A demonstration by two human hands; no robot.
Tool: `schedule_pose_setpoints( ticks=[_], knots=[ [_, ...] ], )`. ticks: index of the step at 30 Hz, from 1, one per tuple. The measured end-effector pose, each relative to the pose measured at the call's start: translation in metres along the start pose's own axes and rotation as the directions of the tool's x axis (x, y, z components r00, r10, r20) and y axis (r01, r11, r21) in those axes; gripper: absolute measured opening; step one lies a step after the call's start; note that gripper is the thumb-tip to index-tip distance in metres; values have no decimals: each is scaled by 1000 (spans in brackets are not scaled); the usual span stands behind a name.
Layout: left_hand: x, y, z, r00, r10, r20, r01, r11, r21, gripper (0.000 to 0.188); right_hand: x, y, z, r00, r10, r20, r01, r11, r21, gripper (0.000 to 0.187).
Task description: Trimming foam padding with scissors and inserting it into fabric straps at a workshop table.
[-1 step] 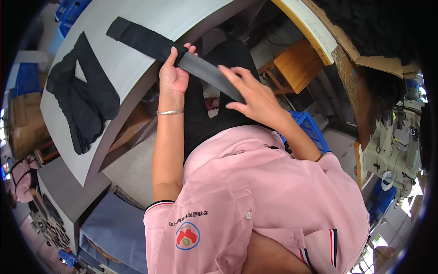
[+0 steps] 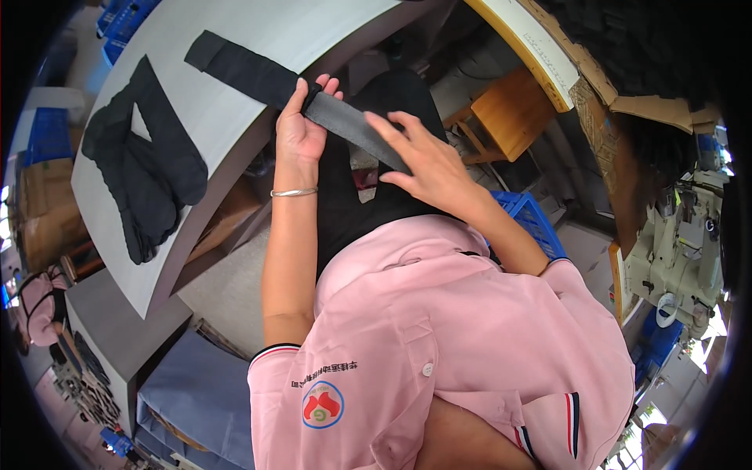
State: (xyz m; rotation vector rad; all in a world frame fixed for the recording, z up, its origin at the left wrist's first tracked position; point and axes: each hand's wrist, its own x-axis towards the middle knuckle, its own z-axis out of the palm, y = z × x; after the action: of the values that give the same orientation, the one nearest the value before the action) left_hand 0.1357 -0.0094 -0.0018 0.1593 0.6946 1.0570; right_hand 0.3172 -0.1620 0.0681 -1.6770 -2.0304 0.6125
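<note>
A long black sock (image 2: pixel 249 78) runs from the pale table across to my lap. Its near section is dark grey and looks turned inside out. My left hand (image 2: pixel 301 139) is closed around the sock where black meets grey, thumb up on one side and fingertips showing on the other. Over the grey section lies my right hand (image 2: pixel 432 163), fingers stretched out and thumb apart, touching the fabric; the sock's near end is hidden beneath it. More black socks (image 2: pixel 150 176) lie overlapping on the table, left of my left hand.
The grey-white table (image 2: pixel 270 31) curves along the left. At the right are a wooden stool (image 2: pixel 513 113), a blue plastic crate (image 2: pixel 531 223) and a table with cardboard (image 2: pixel 646 111). Sewing machines (image 2: pixel 670 258) stand at far right. Blue fabric (image 2: pixel 196 392) lies at lower left.
My right hand has shifted slightly left along the grey part of the sock. My left hand keeps its hold, and the socks on the table lie as before.
</note>
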Motion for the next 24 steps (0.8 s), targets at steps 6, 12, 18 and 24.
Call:
schedule_pose_setpoints(
  ticks=[6,12,18,24],
  knots=[
    [1,23,14,989,118,-85,-113,992,59,56,22,-7,30,995,-93,-25,91,992,-88,79],
    [31,63,2,972,233,-41,-224,963,151,47,6,-13,15,998,-62,11,63,991,-115,80],
    [82,138,-15,891,450,62,-444,834,327,38,-11,0,-6,997,64,49,-61,996,-71,68],
    [92,181,-37,689,723,-49,-283,331,900,79,6,27,-14,953,198,227,-301,679,670,45]
  ],
)
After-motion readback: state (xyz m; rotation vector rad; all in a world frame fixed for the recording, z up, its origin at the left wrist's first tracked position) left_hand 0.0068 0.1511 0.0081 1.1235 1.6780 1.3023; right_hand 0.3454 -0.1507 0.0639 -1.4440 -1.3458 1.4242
